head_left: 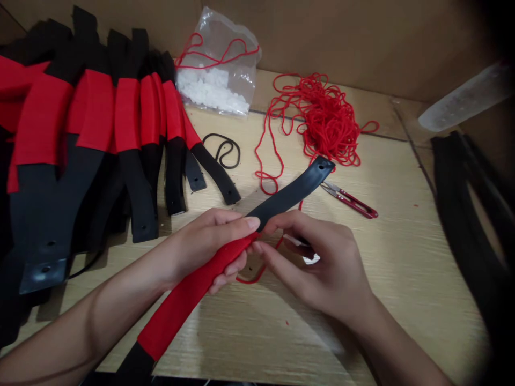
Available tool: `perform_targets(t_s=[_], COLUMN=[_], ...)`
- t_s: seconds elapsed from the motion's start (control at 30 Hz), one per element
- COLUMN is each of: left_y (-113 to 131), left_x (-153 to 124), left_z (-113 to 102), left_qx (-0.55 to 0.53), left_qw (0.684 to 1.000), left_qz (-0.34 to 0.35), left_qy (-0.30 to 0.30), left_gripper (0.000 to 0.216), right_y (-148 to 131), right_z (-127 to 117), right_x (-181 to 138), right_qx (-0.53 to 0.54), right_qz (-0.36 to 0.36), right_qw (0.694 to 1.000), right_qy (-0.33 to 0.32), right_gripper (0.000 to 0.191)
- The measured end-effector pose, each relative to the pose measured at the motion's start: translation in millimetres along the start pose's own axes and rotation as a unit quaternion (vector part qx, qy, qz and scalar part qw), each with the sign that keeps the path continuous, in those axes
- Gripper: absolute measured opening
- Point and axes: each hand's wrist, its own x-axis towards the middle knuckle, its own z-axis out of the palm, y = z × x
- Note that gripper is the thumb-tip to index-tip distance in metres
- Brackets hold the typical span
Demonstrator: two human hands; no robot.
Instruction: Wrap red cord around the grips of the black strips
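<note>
Your left hand [201,241] has its fingers clamped on a black strap [289,195], partly wrapped in red, held above the worktop [402,279]. Your right hand [317,268] sits just beside it, its fingers close together at the red yarn [277,244]; you cannot tell whether they grip it. Snips [348,199] lie near the strap's tip, and more straps [129,112] are piled to your left.

From where I'm watching, this looks like a small craft workshop set up for piecework. I see a wood-grain laminate bench [402,279] backed by brown cardboard walls [322,37], with a pile of black-and-red straps [92,118] at upper left, a tangle of red yarn [325,118] at upper right, and red-handled thread snips [348,199] right of centre.
</note>
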Motion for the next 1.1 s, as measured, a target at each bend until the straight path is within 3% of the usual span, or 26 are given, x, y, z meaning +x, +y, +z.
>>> perform_targets(t_s=[0.33, 0.9, 1.1], left_y=[0.8, -1.6, 1.1], left_x=[-1.5, -0.5, -2.6], left_z=[0.8, 0.7, -1.5], left_qx=[0.000, 0.009, -0.001], left_qw=[1.000, 1.000, 0.999], left_qz=[0.007, -0.001, 0.017], left_qy=[0.002, 0.002, 0.029], left_gripper=[0.037, 0.037, 0.037], right_y=[3.2, 1.2, 4.1], right_z=[-0.4, 1.7, 1.4], right_x=[-1.7, -2.1, -3.6], right_qx=[0.014, 0.065, 0.104], right_qz=[-0.036, 0.022, 0.012], right_qw=[0.999, 0.996, 0.989], right_qy=[-0.029, -0.051, -0.102], right_gripper=[0.006, 0.010, 0.017])
